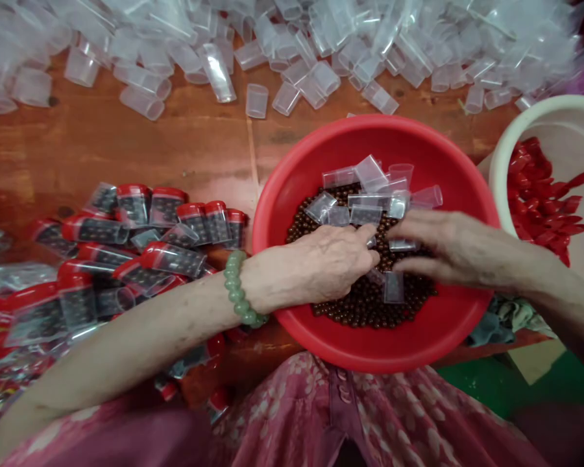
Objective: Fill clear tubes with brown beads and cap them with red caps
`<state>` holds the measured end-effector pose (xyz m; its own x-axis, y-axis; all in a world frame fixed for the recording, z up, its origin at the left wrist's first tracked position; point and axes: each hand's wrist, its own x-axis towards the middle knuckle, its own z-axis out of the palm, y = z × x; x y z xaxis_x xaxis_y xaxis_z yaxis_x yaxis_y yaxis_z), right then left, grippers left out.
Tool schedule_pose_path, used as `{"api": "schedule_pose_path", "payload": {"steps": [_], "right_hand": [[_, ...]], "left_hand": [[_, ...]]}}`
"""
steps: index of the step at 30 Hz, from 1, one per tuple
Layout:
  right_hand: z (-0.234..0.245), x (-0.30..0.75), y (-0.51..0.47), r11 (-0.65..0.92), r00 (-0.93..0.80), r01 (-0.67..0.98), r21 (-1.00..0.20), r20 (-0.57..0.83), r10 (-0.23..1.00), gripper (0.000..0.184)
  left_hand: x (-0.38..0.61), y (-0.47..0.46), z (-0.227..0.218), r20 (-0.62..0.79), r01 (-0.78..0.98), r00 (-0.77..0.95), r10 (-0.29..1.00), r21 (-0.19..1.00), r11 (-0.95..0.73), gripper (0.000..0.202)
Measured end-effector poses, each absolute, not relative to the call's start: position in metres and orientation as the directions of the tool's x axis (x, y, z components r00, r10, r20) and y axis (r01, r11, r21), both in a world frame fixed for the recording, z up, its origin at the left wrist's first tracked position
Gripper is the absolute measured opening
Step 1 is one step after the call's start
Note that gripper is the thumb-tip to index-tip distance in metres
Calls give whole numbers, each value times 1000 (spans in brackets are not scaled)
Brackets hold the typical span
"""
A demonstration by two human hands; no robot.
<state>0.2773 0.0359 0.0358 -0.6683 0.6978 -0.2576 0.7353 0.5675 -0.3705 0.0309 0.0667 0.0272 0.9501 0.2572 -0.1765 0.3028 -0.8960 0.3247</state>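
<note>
Inside the basin (321, 155), over the beads (365, 305), the left hand (321, 263) curls its grip, contents not discernible; the right hand (448, 250) pinches a vial (403, 245) near the basin centre.

A worn reddish-brown wooden surface (189, 139) fills the upper frame; green floor (491, 389) shows at lower right.

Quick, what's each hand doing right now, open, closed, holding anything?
Left hand: curled over the beads in the red basin; grip cannot be told.
Right hand: thumb and fingers seem to pinch a clear vial.
</note>
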Motion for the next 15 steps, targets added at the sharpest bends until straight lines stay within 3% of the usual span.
{"api": "schedule_pose_path", "payload": {"steps": [2,4,8,12,15], "right_hand": [[30,280,15,600,-732,680,-421,-363,576,38],[19,280,1,637,-741,669,-382,-407,534,42],[2,278,-9,676,-748,657,-335,-408,524,31],[-2,279,-7,683,-743,661,-310,-393,542,33],[-1,282,-4,681,-738,666,-303,-400,544,39]], "left_hand": [[36,63,24,-114,314,949,294,251,-916,35],[44,62,22,-170,298,949,264,225,-928,35],[63,64,28,-344,276,916,205,173,-945,37],[69,69,29,-336,308,901,275,48,-950,43],[68,79,23,-267,351,906,329,39,-936,44]]}}
